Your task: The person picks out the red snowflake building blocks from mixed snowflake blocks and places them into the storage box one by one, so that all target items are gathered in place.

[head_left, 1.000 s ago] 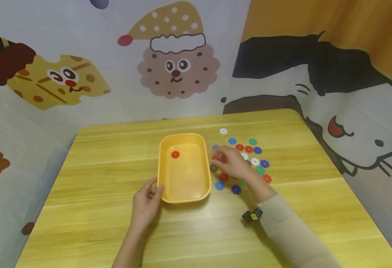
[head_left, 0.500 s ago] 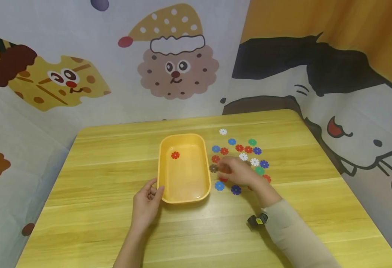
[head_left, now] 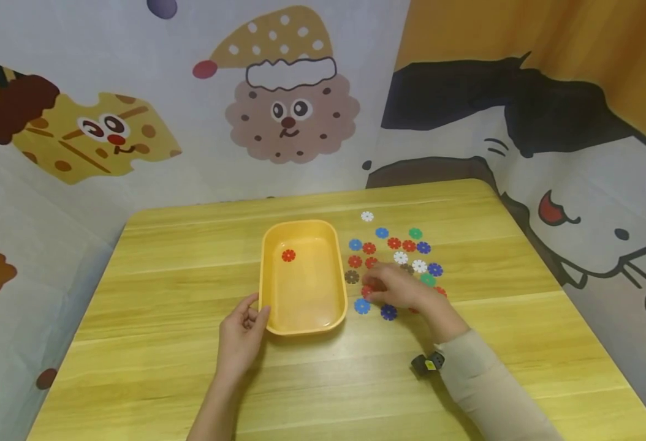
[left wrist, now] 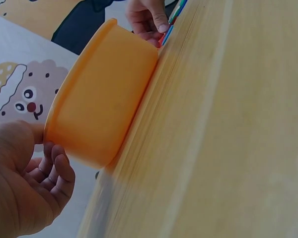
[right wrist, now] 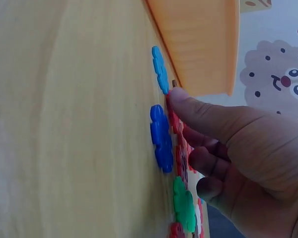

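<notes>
My left hand [head_left: 240,337] grips the near left corner of the yellow tray [head_left: 263,275], thumb over the rim and fingers against the outside wall. In the left wrist view the hand [left wrist: 30,183] holds the rim of the tray [left wrist: 102,89]. One red flower-shaped disc [head_left: 288,255] lies inside. To the right of the tray, my right hand [head_left: 397,288] pinches at a red disc [head_left: 366,292] on the table, thumb and fingertips at its edges. In the right wrist view the thumb of the hand [right wrist: 238,148] touches a red disc [right wrist: 173,116], beside a dark blue disc [right wrist: 161,139].
Around the right hand lie several flat discs: a light blue one [head_left: 362,306], a brown one [head_left: 352,277], a white one [head_left: 367,216] and a green one [head_left: 415,233], with others partly under the hand. A patterned cloth [head_left: 190,177] hangs behind the wooden table [head_left: 163,275].
My right hand has moved from the discs beside the tray's right wall towards the near side, uncovering red discs there. The left hand and tray have stayed in place.
</notes>
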